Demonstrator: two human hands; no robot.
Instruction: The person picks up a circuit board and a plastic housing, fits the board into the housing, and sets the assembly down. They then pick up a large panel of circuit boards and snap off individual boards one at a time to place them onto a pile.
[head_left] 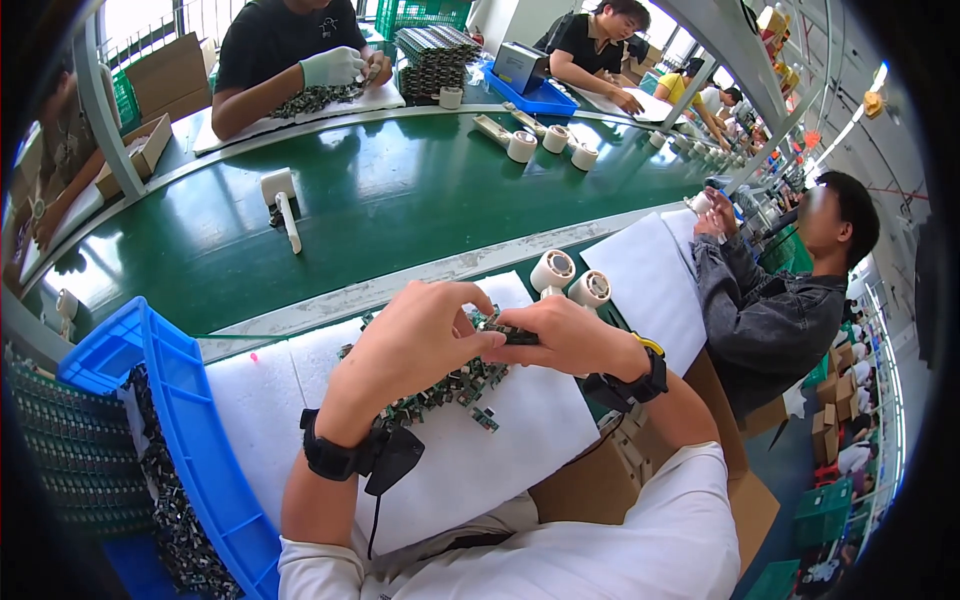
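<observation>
My left hand [420,325] and my right hand [572,337] meet over the white foam sheet [530,435]. Between them is a small dark stack of circuit boards [518,336]. My right hand grips its right end, and the thumb and fingers of my left hand close on its left end. Under my hands lies a pile of small green circuit boards [460,385], partly hidden by my left hand and wrist. One loose circuit board [485,419] rests at the pile's near edge. Just beyond my right hand stand two white round-headed housings [590,289] with dark round grilles.
To my left stands a blue bin [190,400] with many dark small parts, beside stacked green board panels [75,450]. A green conveyor [400,195] runs across, carrying several white housings [283,205]. A co-worker [775,290] sits at right; others work across the belt. An open cardboard box [745,500] is near my right elbow.
</observation>
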